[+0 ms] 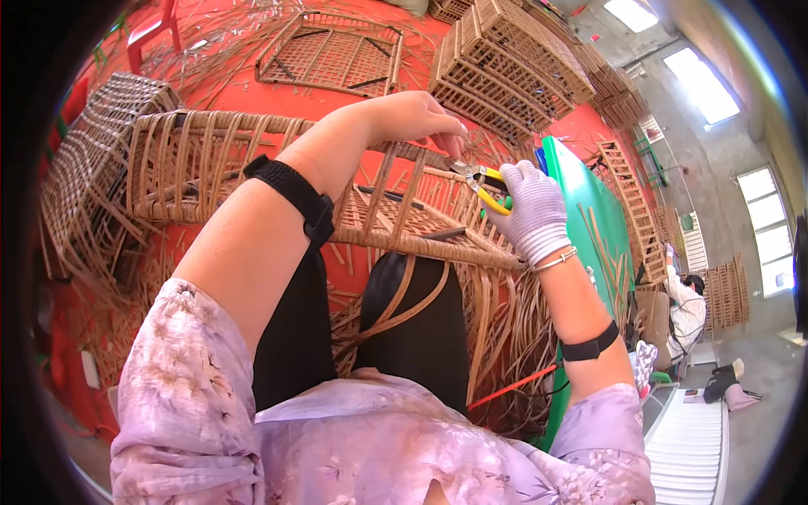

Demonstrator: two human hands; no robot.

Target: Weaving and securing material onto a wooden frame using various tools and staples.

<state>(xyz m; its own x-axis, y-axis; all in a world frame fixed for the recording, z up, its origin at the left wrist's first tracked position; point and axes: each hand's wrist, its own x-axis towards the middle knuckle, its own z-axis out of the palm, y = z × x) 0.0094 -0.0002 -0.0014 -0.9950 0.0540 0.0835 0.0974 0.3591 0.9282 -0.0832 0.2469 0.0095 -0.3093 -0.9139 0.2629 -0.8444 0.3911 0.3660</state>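
Observation:
A long woven wicker basket frame [396, 240] lies across in front of my knees, with upright strands wrapped over its rims. My right hand [532, 202], in a pale knitted glove, is closed around yellow-handled pliers [491, 200]. The pliers' metal jaws point left, at the basket's upper right edge. Just beyond those jaws is my bare left hand [412, 119], its fingers bent down and drawn together above the far rim. What sits between its fingertips is too small to make out. Loose cane strands [497, 311] hang from the basket's near right end.
Left stands another woven basket [93, 160]; a flat wicker frame [332, 55] and stacked baskets [505, 67] lie farther off. A green board [593, 223] stands at my right. Cane scraps cover the red floor [223, 80]. Another person [686, 307] sits far right, near a white slatted bench [686, 446].

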